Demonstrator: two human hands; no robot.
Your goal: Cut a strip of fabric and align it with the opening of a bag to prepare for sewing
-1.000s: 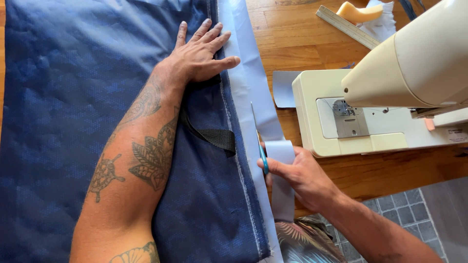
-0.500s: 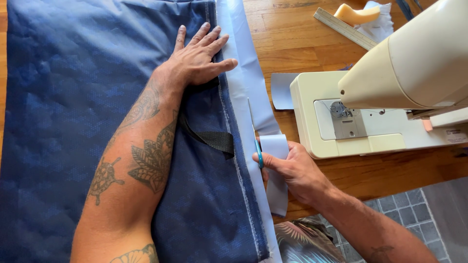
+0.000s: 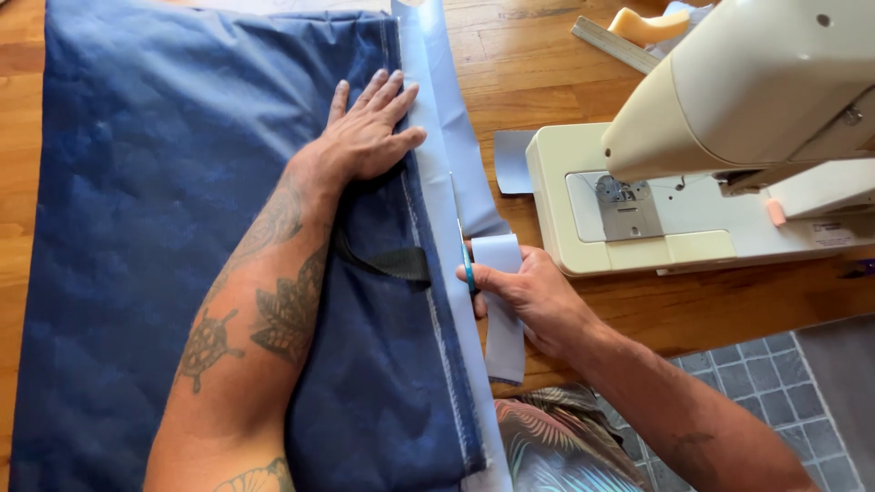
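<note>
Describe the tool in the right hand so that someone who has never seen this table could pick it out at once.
Start at the cream sewing machine on the wooden table. Just left of its base, the right hand grips a slim tool with a teal handle against the pale grey strip edging the blue fabric. It is the only teal thing there.

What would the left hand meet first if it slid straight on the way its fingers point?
The left hand, flat on the blue fabric, points up and right. It would probably first cross the pale strip along the fabric's edge, then bare wooden table.
</note>
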